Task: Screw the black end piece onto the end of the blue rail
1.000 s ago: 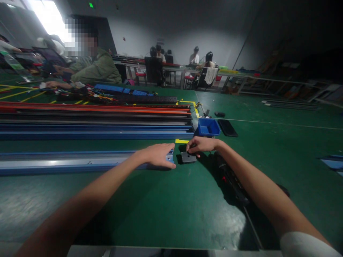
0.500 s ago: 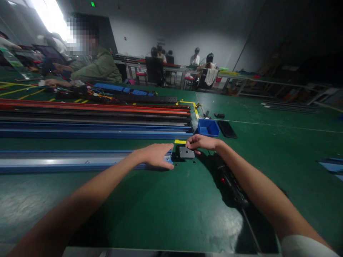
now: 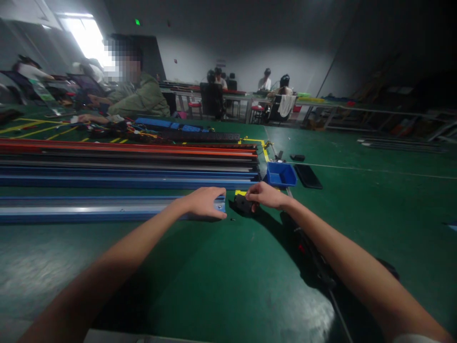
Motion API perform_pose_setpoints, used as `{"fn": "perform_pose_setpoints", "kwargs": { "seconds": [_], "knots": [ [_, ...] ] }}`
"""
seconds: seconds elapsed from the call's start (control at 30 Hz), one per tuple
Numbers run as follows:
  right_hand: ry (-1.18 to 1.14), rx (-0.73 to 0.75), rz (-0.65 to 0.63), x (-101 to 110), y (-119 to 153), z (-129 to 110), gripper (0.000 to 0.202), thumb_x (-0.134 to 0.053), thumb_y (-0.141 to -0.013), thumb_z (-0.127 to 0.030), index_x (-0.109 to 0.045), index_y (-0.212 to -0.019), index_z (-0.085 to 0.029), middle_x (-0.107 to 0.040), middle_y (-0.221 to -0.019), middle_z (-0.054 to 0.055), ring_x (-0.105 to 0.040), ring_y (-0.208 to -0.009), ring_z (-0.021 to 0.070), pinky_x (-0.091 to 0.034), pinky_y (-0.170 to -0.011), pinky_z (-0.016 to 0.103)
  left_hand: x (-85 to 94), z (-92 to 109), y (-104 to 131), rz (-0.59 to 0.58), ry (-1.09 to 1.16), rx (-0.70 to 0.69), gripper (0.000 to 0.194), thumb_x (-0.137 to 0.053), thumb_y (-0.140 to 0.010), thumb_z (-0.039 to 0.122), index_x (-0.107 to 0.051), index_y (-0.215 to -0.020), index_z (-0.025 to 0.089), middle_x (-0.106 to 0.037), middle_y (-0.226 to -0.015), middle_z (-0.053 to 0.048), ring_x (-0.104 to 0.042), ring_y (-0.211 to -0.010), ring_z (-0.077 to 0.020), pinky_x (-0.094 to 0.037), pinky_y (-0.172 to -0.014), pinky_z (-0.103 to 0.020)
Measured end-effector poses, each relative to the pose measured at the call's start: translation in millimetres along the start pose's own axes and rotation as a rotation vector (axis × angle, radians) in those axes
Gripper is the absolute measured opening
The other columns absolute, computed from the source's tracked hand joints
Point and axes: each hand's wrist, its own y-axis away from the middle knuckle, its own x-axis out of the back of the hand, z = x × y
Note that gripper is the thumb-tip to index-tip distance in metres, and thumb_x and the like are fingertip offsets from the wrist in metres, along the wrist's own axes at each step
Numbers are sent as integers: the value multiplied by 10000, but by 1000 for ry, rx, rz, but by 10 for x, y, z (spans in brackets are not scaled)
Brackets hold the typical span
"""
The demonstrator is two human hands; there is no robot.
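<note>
My left hand [image 3: 203,204] straddles the end of a long blue metal rail [image 3: 89,209], thumb on the near side and fingers on the far side. A small screw head or hole shows in the rail's end between them. In my right hand [image 3: 268,195] a small dark rectangular plate [image 3: 243,205] with a hole is pinched by its right edge, tilted, a short gap from the rail's end. One small dark screw [image 3: 233,219] lies on the green table just below that gap. Beneath my right forearm lies a dark corded power screwdriver [image 3: 314,259], partly hidden.
Several long blue, black and orange rails [image 3: 143,164] lie behind the rail. A blue bin [image 3: 282,175] and a black flat tray-like object [image 3: 308,176] stand at the right. Farther back are wire bundles [image 3: 117,128] and a seated person in a green jacket [image 3: 143,97].
My right hand has tilted the plate, so its grey face now looks dark. The rail's end has shifted slightly left and away with my left hand. A second screw no longer shows.
</note>
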Motion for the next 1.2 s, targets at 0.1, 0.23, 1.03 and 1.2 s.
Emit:
{"fn": "perform_pose_setpoints", "kwargs": {
  "seconds": [0.1,0.23,1.03,1.2],
  "knots": [
    [14,-5,54,-59,-23,19,132,-664,-883,-164,-676,-755,-133,-687,-654,14,-724,-574,157,-434,-515,218,-3,-18,-4,9,43,5,656,-724,-768,649,-631,-1226,190,-684,-1362,-147,-655,-1201,-349,-487,-976,-415],
    [21,-14,68,-133,-39,30,150,-646,-915,-146,-666,-767,-134,-717,-681,31,-738,-591,161,-446,-512,209,-9,-2,1,3,50,18,629,-727,-775,641,-626,-1206,195,-678,-1371,-141,-651,-1202,-343,-483,-973,-410],
    [146,68,11,-526,-169,-84,57,-650,-861,-133,-693,-837,-162,-771,-678,23,-763,-660,175,-477,-537,187,-93,30,50,76,122,29,720,-754,-776,551,-492,-1367,235,-633,-1388,-123,-641,-1241,-329,-501,-1004,-417],
    [121,44,-75,-679,-258,-95,264,-577,-990,-249,-663,-764,-144,-790,-717,81,-753,-634,161,-512,-522,187,-54,77,57,63,113,-6,580,-746,-786,557,-575,-1233,229,-668,-1237,-84,-666,-1119,-293,-508,-926,-391]
  ]
}}
